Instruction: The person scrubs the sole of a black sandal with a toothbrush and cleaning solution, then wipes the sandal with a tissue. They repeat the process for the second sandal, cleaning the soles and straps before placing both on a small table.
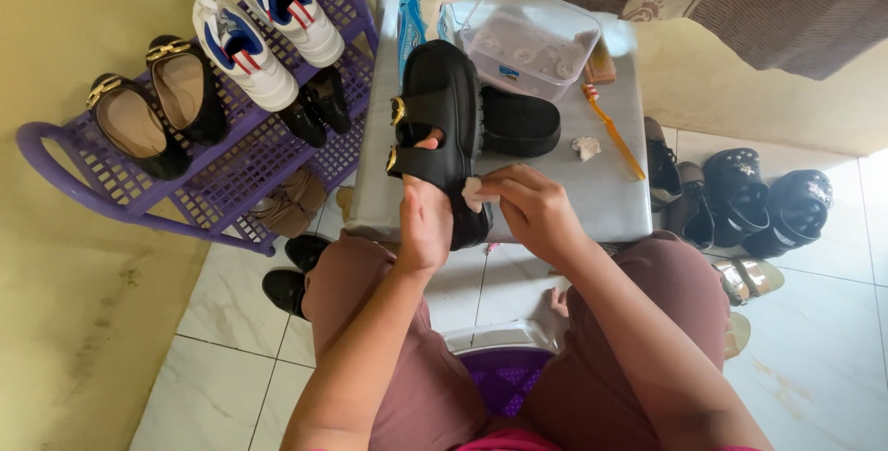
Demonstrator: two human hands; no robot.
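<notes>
left hand (424,224) is slid inside the black platform sandal (437,127), holding it up over the small grey table (601,201). right hand (535,210) pinches a white wad (473,194), maybe a tissue, against the sandal's sole edge. its twin sandal (521,121) lies on the table by a clear plastic tub (527,39).

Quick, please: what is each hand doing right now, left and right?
Left hand: closed, holding the black sandal.
Right hand: closed, pinching a small white cloth against the sandal.

Bare arms – mauve trousers, pink top
</notes>
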